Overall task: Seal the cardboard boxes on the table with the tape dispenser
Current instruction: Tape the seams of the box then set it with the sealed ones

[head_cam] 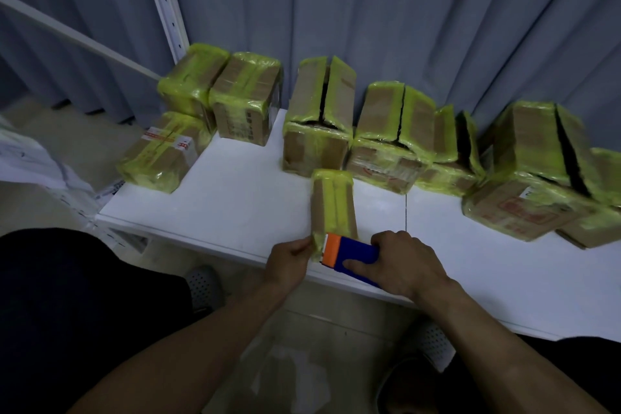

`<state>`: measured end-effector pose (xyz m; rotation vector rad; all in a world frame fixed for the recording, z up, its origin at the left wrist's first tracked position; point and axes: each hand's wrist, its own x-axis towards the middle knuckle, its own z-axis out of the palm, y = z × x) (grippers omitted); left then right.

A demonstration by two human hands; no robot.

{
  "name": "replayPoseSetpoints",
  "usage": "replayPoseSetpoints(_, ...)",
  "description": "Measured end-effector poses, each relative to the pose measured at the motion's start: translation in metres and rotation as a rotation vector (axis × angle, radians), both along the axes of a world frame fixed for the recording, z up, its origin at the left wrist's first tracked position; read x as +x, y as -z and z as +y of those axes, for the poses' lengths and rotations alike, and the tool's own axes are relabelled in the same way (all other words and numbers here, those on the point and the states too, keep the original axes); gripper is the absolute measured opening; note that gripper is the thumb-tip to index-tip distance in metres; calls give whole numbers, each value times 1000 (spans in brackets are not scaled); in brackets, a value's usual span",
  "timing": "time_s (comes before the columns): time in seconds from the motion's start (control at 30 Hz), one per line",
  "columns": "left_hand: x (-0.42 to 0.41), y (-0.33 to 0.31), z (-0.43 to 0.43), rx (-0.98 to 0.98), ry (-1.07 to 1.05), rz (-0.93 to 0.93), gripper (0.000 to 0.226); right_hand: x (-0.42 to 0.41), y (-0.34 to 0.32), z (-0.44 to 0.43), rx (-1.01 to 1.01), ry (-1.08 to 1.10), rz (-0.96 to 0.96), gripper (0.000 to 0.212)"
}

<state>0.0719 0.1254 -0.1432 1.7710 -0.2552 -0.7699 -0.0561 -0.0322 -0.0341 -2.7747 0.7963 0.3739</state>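
Right hand [403, 262] grips the blue plastic tape dispenser with an orange front [349, 254], fingers curled over its body and thumb along its near side, holding it against the near end of the small brown cardboard box banded with yellow-green tape [332, 205]. Left hand [290, 259] pinches the near left corner of that box, which lies lengthwise near the front edge of the white surface [235, 198]. Larger taped cardboard boxes [316, 151] stand in a row along the back of the surface before a grey curtain [403, 10], several with top flaps parted along the centre seam.
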Motion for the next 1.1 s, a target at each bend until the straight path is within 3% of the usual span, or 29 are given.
replayPoseSetpoints(0.2, 6, -4, 6, -12, 157, -88, 37, -2, 2, -2, 16, 7, -21, 58)
replayPoseSetpoints(0.4, 21, -4, 19, -55, 382, -496, 57, -6, 4, -6, 41, 14, -36, 57)
replayPoseSetpoints(0.57, 41, -1, 16, 39, 680, -626, 79, -9, 5, -8, 28, 3, -36, 62)
replayPoseSetpoints(0.63, 44, 4, 12, 82, 652, -658, 83, -10, 6, -9, 28, 8, -39, 62)
replayPoseSetpoints(0.83, 47, 4, 3, 106, 588, -880, 65, -16, 6, -8, 75, 5, -52, 61)
replayPoseSetpoints(1.1, 52, 4, 0, 161, 655, -875, 66, -32, -15, -16, 61, 32, -63, 56)
